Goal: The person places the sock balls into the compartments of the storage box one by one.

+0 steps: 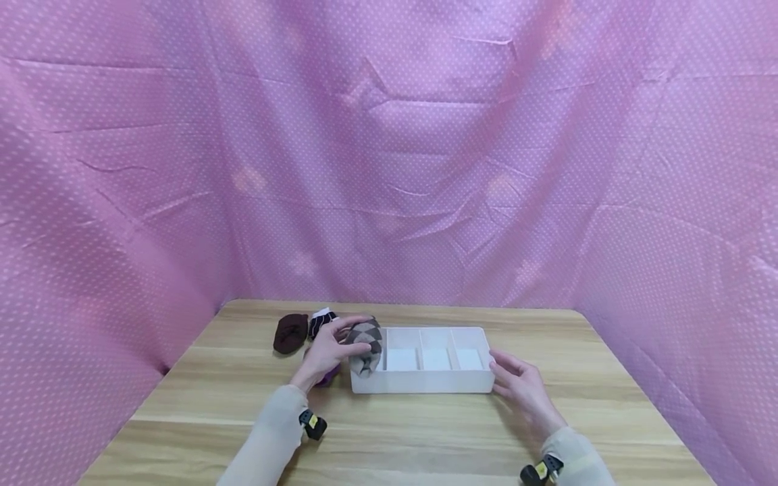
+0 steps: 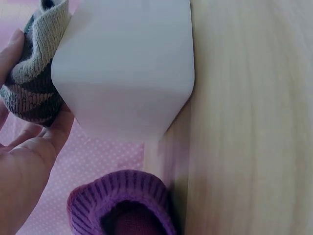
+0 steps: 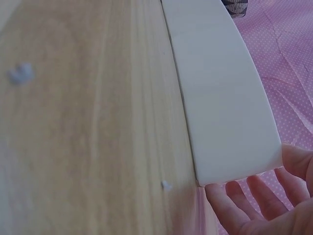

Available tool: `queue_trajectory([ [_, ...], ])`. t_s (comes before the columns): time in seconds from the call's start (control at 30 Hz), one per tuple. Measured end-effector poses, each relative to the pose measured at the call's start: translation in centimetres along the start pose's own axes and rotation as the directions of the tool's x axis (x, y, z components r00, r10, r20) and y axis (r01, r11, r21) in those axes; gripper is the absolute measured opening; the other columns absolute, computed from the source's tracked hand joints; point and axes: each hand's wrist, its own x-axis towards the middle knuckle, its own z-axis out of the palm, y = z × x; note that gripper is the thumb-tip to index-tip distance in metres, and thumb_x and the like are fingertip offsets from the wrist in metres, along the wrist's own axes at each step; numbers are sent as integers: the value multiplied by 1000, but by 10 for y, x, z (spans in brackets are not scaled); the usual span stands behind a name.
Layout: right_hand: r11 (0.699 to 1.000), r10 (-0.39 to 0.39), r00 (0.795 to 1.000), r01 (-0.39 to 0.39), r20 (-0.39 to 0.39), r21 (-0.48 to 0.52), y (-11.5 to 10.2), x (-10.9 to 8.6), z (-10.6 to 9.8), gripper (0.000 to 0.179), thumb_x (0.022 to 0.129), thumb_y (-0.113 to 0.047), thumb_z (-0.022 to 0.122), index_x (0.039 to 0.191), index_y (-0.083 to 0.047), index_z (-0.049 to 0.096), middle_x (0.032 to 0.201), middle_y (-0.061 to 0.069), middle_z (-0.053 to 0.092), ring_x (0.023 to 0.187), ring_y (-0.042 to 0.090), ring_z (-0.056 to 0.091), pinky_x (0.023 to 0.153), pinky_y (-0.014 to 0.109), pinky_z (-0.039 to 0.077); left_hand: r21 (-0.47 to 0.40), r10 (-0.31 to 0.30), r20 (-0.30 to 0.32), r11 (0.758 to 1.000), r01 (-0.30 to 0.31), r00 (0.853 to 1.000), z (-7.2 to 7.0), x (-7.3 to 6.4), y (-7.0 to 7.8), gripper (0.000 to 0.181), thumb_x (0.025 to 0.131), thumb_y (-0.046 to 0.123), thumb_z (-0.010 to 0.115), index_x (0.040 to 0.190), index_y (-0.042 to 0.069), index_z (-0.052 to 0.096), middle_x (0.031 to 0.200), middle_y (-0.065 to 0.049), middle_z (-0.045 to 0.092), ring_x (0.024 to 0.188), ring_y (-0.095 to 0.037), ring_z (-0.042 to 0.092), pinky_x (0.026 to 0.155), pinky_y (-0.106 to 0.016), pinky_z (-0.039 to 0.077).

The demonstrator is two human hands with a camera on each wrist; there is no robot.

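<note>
My left hand (image 1: pixel 326 352) holds a rolled-up sock (image 1: pixel 365 351) with a grey, brown and beige diamond pattern, thumb on one side and fingers on the other. The sock is at the left end of a white divided box (image 1: pixel 425 383), over its leftmost compartment. In the left wrist view, the patterned sock (image 2: pixel 36 73) shows its ribbed beige cuff beside the box's wall. My right hand (image 1: pixel 524 391) touches the box's right end. The right wrist view shows its fingertips against the end wall and the thumb near the rim of the box (image 3: pixel 225 98).
Left of the box lie a dark brown rolled sock (image 1: pixel 291 333), a black-and-white one (image 1: pixel 322 320) and a purple ribbed one (image 2: pixel 122 188), partly hidden behind my left hand in the head view. Pink dotted cloth (image 1: pixel 389 169) encloses the wooden table (image 1: pixel 425 439).
</note>
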Motion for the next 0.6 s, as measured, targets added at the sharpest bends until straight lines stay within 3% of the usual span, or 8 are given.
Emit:
queue_trajectory([
  [0.27, 1000, 2, 1000, -2, 9, -26, -1, 2, -1, 54, 99, -16, 59, 146, 2, 40, 149, 28, 40, 122, 25, 56, 100, 41, 50, 30, 45, -44, 999, -44, 998, 4, 4, 3, 55, 74, 31, 86, 125, 28, 65, 126, 2, 64, 112, -23, 62, 93, -39, 50],
  [0.6, 999, 6, 1000, -7, -7, -35, -1, 0, 0, 53, 98, -14, 60, 145, 2, 41, 147, 28, 41, 114, 21, 60, 99, 42, 51, 65, 72, -43, 995, -69, 996, 6, 7, 2, 59, 73, 29, 86, 128, 23, 65, 128, 0, 65, 113, -21, 59, 95, -36, 48],
])
